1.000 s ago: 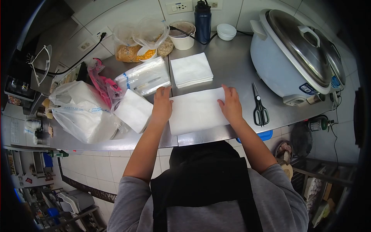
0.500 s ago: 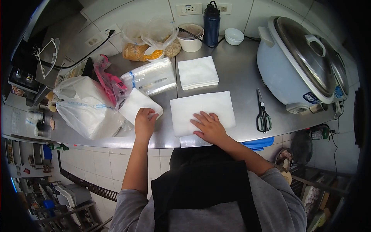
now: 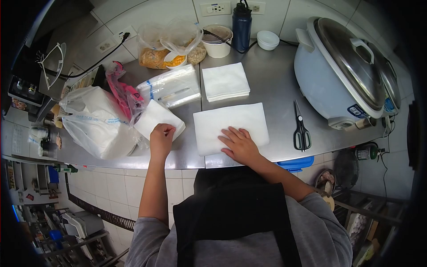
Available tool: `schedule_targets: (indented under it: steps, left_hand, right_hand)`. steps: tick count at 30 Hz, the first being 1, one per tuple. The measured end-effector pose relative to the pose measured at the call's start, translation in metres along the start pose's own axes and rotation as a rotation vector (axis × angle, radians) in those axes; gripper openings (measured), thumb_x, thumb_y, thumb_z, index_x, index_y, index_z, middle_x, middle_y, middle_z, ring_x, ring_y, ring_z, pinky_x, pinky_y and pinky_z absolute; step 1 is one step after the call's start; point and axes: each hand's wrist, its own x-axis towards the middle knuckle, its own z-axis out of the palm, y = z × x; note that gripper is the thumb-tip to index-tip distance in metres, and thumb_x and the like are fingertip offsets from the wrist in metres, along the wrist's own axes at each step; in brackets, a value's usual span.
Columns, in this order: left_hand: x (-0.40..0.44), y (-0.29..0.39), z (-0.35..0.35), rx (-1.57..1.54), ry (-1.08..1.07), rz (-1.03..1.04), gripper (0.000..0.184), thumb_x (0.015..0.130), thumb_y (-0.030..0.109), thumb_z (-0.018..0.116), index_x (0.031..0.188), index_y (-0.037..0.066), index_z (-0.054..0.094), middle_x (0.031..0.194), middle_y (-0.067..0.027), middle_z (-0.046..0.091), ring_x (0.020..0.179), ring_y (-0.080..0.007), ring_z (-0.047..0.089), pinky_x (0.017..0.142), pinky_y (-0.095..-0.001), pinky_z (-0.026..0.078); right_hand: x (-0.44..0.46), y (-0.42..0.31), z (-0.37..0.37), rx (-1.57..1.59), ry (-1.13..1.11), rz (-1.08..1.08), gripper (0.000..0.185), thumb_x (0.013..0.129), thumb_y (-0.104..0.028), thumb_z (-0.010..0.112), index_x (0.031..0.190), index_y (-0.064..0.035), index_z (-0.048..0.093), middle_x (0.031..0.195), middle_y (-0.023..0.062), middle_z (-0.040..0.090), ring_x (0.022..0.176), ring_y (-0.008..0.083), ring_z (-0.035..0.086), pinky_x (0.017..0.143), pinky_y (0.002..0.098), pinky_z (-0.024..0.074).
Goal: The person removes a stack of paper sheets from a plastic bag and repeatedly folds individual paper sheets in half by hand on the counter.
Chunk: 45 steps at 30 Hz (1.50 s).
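My left hand (image 3: 162, 137) is at the near edge of a small stack of white sheets (image 3: 153, 116), its thumb and fingertips pinched together. Whether a sheet's edge is caught between them is hidden. My right hand (image 3: 240, 144) lies flat with fingers spread on a larger white rectangular sheet (image 3: 209, 129), which looks like soft paper or cloth. Behind that sheet is a neat pile of folded white sheets (image 3: 226, 81). Black-handled scissors (image 3: 301, 132) lie to its right, points away from me.
A white plastic bag (image 3: 95, 127) and a pack of clear bags (image 3: 173, 86) are on the left. Along the back stand food bags (image 3: 153, 57), a tub (image 3: 218, 46), a dark blue bottle (image 3: 241, 29) and white bowls (image 3: 268, 41). A large rice cooker (image 3: 320, 75) occupies the right.
My left fingers have drawn together into a pinch and moved slightly toward the stack's near edge. The right hand stays flat on its sheet. The view has shifted slightly.
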Motion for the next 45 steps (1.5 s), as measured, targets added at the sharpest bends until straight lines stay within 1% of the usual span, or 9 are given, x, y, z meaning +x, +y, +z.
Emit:
schedule_targets:
  steps: [10, 15, 18, 25, 28, 31, 34, 37, 45]
  left_hand:
    - [-0.017, 0.060, 0.025, 0.440, 0.115, 0.258, 0.005, 0.086, 0.010, 0.065, 0.088, 0.005, 0.067, 0.086, -0.0108, 0.064, 0.074, -0.0279, 0.066, 0.066, -0.0364, 0.051]
    - [-0.022, 0.067, 0.063, -0.416, -0.436, -0.201, 0.013, 0.091, 0.013, 0.067, 0.099, 0.003, 0.067, 0.090, -0.0031, 0.067, 0.076, -0.0129, 0.065, 0.066, -0.0285, 0.051]
    - [-0.027, 0.074, 0.075, -0.852, -0.530, -0.475, 0.015, 0.093, 0.014, 0.066, 0.102, 0.001, 0.067, 0.094, -0.0011, 0.066, 0.080, -0.0085, 0.062, 0.070, -0.0248, 0.052]
    - [-0.030, 0.075, 0.082, -0.868, -0.549, -0.433, 0.015, 0.097, 0.016, 0.060, 0.103, 0.002, 0.063, 0.094, -0.0024, 0.065, 0.083, -0.0098, 0.061, 0.075, -0.0248, 0.049]
    - [-0.029, 0.088, 0.068, -0.280, -0.174, 0.040, 0.011, 0.099, 0.013, 0.052, 0.099, 0.002, 0.052, 0.081, -0.0118, 0.061, 0.066, -0.0186, 0.053, 0.066, -0.0315, 0.045]
    - [-0.020, 0.115, 0.036, -0.091, -0.400, 0.056, 0.018, 0.096, 0.019, 0.058, 0.100, 0.002, 0.056, 0.078, -0.0213, 0.064, 0.069, -0.0362, 0.061, 0.064, -0.0401, 0.047]
    - [0.005, 0.106, 0.035, -0.044, -0.442, 0.256, 0.020, 0.092, 0.021, 0.064, 0.096, 0.002, 0.062, 0.078, -0.0196, 0.066, 0.072, -0.0356, 0.064, 0.067, -0.0395, 0.049]
    - [0.033, 0.084, 0.054, -0.138, -0.429, 0.119, 0.019, 0.088, 0.018, 0.069, 0.092, 0.000, 0.066, 0.084, -0.0169, 0.068, 0.075, -0.0275, 0.064, 0.071, -0.0330, 0.049]
    - [0.050, 0.025, 0.096, 0.073, -0.249, 0.075, 0.021, 0.085, 0.020, 0.071, 0.093, 0.001, 0.068, 0.092, -0.0201, 0.070, 0.088, -0.0352, 0.067, 0.081, -0.0397, 0.051]
  right_hand:
    - [0.011, -0.006, -0.007, 0.348, 0.059, 0.163, 0.044, 0.086, -0.033, 0.070, 0.123, -0.0113, 0.060, 0.131, 0.0091, 0.055, 0.123, 0.0304, 0.050, 0.104, 0.0458, 0.0363]
    - [0.031, -0.023, -0.032, 0.965, -0.088, 0.554, 0.062, 0.086, -0.025, 0.074, 0.136, -0.0038, 0.045, 0.126, 0.0118, 0.056, 0.112, 0.0256, 0.057, 0.090, 0.0389, 0.0479]
    - [0.024, -0.015, -0.020, 1.163, -0.057, 0.618, 0.067, 0.088, -0.021, 0.072, 0.142, -0.0030, 0.037, 0.121, 0.0117, 0.058, 0.104, 0.0200, 0.060, 0.083, 0.0337, 0.0508]
    - [0.012, -0.002, -0.037, 1.001, -0.079, 0.714, 0.054, 0.089, -0.007, 0.064, 0.138, -0.0025, 0.044, 0.095, 0.0107, 0.064, 0.088, 0.0168, 0.063, 0.079, 0.0302, 0.0504]
    - [0.003, 0.012, -0.056, 0.935, -0.090, 0.662, 0.044, 0.089, -0.005, 0.062, 0.132, -0.0053, 0.050, 0.087, 0.0100, 0.064, 0.079, 0.0188, 0.063, 0.077, 0.0312, 0.0500]
    - [0.000, 0.030, -0.092, 0.843, -0.211, 0.604, 0.039, 0.090, -0.009, 0.063, 0.127, -0.0085, 0.054, 0.088, 0.0111, 0.064, 0.079, 0.0234, 0.063, 0.079, 0.0333, 0.0499]
    - [0.015, 0.050, -0.121, 0.676, -0.355, 0.667, 0.037, 0.089, -0.011, 0.064, 0.126, -0.0098, 0.055, 0.093, 0.0136, 0.064, 0.088, 0.0269, 0.064, 0.083, 0.0348, 0.0495]
    - [0.019, 0.084, -0.096, 0.533, -0.186, 0.634, 0.038, 0.089, -0.012, 0.066, 0.125, -0.0103, 0.056, 0.099, 0.0159, 0.064, 0.096, 0.0284, 0.065, 0.085, 0.0347, 0.0494]
    - [0.025, 0.094, -0.029, 0.415, 0.219, 0.807, 0.045, 0.087, -0.011, 0.068, 0.129, -0.0091, 0.054, 0.115, 0.0207, 0.064, 0.106, 0.0339, 0.063, 0.088, 0.0395, 0.0503]
